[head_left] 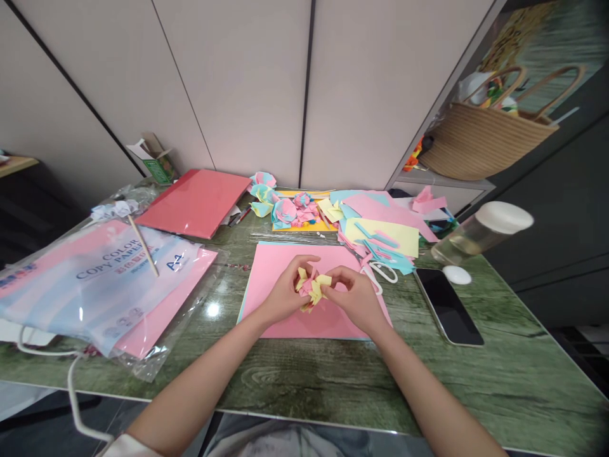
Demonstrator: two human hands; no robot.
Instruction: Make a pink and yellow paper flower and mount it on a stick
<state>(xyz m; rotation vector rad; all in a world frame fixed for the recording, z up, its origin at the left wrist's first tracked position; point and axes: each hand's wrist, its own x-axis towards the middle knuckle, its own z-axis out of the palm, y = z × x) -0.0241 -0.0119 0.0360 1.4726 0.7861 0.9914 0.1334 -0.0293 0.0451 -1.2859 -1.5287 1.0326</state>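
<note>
Between my hands is a small paper flower (pixel 311 289) with yellow and pink petals. My left hand (pixel 289 289) is closed around its left side and underside. At its right edge, my right hand (pixel 354 293) pinches a yellow petal between thumb and fingers. Both hands are above a stack of pink paper (pixel 285 320), with a blue sheet showing at its edge. White-handled scissors (pixel 384 273) lie just beyond my right hand, their blades partly hidden. Finished-looking pink, blue and yellow paper flowers (pixel 285 211) sit together at the back.
Paper scraps (pixel 387 238) are heaped at the back right. A phone (pixel 447 306), a white lid (pixel 457 275) and a tilted-looking clear bottle (pixel 480 231) stand or lie on the right. Leftward are a plastic copy paper bag (pixel 118 273), a red folder (pixel 195 200) and a white cable (pixel 73 387).
</note>
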